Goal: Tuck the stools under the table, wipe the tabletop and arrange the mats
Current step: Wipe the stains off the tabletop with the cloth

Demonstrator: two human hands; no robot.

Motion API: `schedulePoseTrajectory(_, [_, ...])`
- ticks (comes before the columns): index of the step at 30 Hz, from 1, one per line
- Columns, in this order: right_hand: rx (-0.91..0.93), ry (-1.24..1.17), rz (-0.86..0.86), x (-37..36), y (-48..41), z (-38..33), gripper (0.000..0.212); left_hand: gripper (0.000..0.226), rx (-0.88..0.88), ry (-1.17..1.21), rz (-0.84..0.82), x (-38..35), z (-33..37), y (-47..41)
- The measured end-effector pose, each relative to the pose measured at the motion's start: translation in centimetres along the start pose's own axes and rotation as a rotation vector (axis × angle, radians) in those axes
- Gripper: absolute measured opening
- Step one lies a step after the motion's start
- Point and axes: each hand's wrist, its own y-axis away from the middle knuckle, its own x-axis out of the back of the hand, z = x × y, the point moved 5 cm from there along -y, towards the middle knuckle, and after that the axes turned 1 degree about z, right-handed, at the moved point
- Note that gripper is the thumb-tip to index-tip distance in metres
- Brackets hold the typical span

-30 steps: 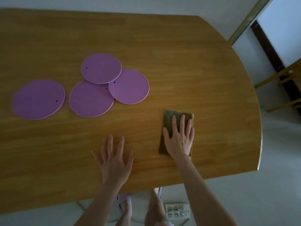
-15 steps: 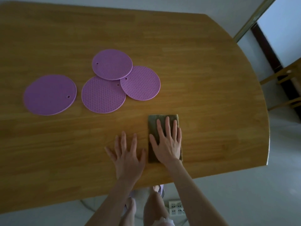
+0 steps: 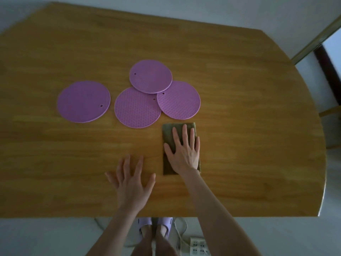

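A wooden table (image 3: pixel 249 100) fills the view. My right hand (image 3: pixel 184 152) lies flat with straight fingers on a folded olive-green cloth (image 3: pixel 168 133), pressing it onto the tabletop. My left hand (image 3: pixel 132 183) rests flat on the bare wood just left of the cloth, fingers spread. Several round purple mats lie beyond the hands: one alone at the left (image 3: pixel 84 101), a textured one in the middle (image 3: pixel 136 109), another at the right (image 3: pixel 180 100), and a smooth one (image 3: pixel 150 76) overlapping both. No stools are in view.
The table's curved right edge (image 3: pixel 322 163) and near edge are close to my arms. A power strip (image 3: pixel 200 246) with a cable lies on the floor by my feet. Part of a wooden chair (image 3: pixel 332 111) shows at the far right.
My right hand has slid the cloth leftward across the table, closer to the mats and my left hand. The view has shifted, so the mats appear further right.
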Motion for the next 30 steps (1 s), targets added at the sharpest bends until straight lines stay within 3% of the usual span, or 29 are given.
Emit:
schedulePoseTrajectory(4, [-0.064,0.013,0.013,0.1,0.7,2.3,0.074,0.075,0.007,-0.018,0.004,-0.3,-0.2,0.0])
schedulePoseTrajectory(12, [0.034,-0.011,-0.018,-0.2,-0.7,-2.1,0.075,0.069,-0.006,0.001,0.017,-0.2,-0.2,-0.1])
schedulePoseTrajectory(16, [-0.026,0.002,-0.015,-0.7,0.5,-1.3,0.065,0.068,-0.006,0.063,0.043,0.5,-0.8,0.1])
schedulePoseTrajectory(22, [0.104,0.009,-0.06,-2.1,2.8,-7.4,0.071,0.069,0.115,0.078,0.118,3.8,-6.2,-1.1])
schedulePoseTrajectory(27, [-0.037,0.018,0.007,-2.2,3.0,-6.6,0.071,0.071,0.103,0.038,0.115,5.4,-11.7,-2.7])
schedulePoseTrajectory(30, [-0.093,-0.019,0.02,-3.3,5.7,-11.0,0.069,0.071,0.078,0.013,0.083,6.1,-14.6,-2.9])
